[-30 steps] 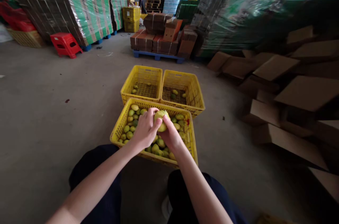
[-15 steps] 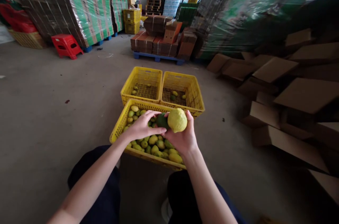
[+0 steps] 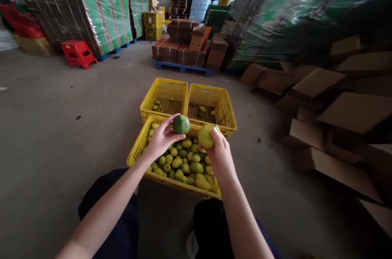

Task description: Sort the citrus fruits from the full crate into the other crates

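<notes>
My left hand (image 3: 161, 138) grips a dark green lemon (image 3: 181, 124) between thumb and fingers, above the near crate. To its right, my right hand (image 3: 221, 153) is closed round a yellow lemon (image 3: 206, 136). The two fruits are apart. Below both hands stands a yellow plastic crate (image 3: 136, 153) with many green and yellow lemons (image 3: 177, 162) in it. Behind it, side by side, are a left yellow crate (image 3: 148, 92) and a right yellow crate (image 3: 229, 106), each with a few lemons on its bottom.
A blue pallet (image 3: 183, 67) with stacked flat cardboard lies beyond the crates. Open cardboard boxes (image 3: 318, 77) are heaped at the right. A red stool (image 3: 79, 54) stands at the left, near tall wrapped stacks (image 3: 107, 6). My knees flank the near crate.
My hands have moved apart. The green lemon, earlier by my right hand beside the yellow one, is now up and left in my left hand. My right hand has turned with the yellow lemon.
</notes>
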Tool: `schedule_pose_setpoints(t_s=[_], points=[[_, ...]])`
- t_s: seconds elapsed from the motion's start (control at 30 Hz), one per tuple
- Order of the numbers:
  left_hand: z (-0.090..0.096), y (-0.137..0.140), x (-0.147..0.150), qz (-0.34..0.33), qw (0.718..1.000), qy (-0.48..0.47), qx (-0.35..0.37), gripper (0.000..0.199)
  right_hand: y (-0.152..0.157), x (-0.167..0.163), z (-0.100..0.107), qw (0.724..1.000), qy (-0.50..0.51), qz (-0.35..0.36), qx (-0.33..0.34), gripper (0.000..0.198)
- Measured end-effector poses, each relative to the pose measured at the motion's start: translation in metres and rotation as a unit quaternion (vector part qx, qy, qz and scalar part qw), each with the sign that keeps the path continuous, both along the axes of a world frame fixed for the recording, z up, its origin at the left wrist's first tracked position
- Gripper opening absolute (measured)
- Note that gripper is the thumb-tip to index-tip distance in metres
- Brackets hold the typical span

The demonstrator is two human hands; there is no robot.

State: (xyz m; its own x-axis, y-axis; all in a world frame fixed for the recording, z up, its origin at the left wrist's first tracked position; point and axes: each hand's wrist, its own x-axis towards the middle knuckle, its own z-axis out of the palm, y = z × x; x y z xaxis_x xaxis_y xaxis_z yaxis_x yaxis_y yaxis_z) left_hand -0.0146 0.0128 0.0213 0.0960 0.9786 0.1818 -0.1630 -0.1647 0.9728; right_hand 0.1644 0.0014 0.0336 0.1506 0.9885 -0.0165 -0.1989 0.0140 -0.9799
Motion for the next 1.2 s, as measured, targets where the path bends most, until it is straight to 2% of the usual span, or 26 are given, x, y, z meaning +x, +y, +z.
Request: schedule_pose_setpoints(t_s=[0.1,0.2,0.27,0.33,0.43,0.5,0.57,0.67,0.83,0.97,1.2], points=[[0.003,-0.002,0.002,-0.042,0.994,-0.080,-0.055,0.077,-0.004,-0.002,-0.003,0.994,-0.098,-0.006,0.041,0.031],[0.006,-0.003,0.004,-0.077,0.980,-0.148,-0.108,0.073,-0.008,-0.005,-0.001,0.992,-0.119,0.002,0.047,0.030],[0.007,-0.003,0.006,-0.070,0.975,-0.166,-0.128,0.071,-0.009,-0.007,0.002,0.991,-0.124,0.000,0.049,0.030],[0.007,-0.004,0.006,-0.049,0.980,-0.147,-0.125,0.071,-0.009,-0.006,0.005,0.989,-0.135,-0.003,0.053,0.030],[0.010,-0.005,0.003,-0.009,0.996,-0.070,-0.056,0.071,-0.009,-0.004,0.004,0.980,-0.181,-0.004,0.079,0.030],[0.012,-0.007,0.000,0.004,1.000,-0.017,0.009,0.067,-0.009,-0.002,0.001,0.966,-0.226,-0.020,0.124,0.039],[0.014,-0.009,-0.002,0.000,0.997,0.019,0.069,0.060,-0.010,-0.001,-0.003,0.947,-0.265,-0.046,0.177,0.050],[0.013,-0.012,-0.004,-0.019,0.989,0.052,0.134,0.056,-0.011,-0.001,-0.006,0.921,-0.300,-0.069,0.237,0.053],[0.009,-0.013,-0.006,-0.005,0.971,0.092,0.221,0.057,-0.012,0.001,-0.006,0.900,-0.318,-0.086,0.286,0.057],[0.009,-0.011,-0.007,0.010,0.957,0.120,0.264,0.058,-0.011,0.001,-0.006,0.888,-0.329,-0.094,0.308,0.056],[0.009,-0.012,-0.009,0.007,0.955,0.129,0.266,0.058,-0.012,0.000,-0.006,0.881,-0.337,-0.099,0.316,0.056]])
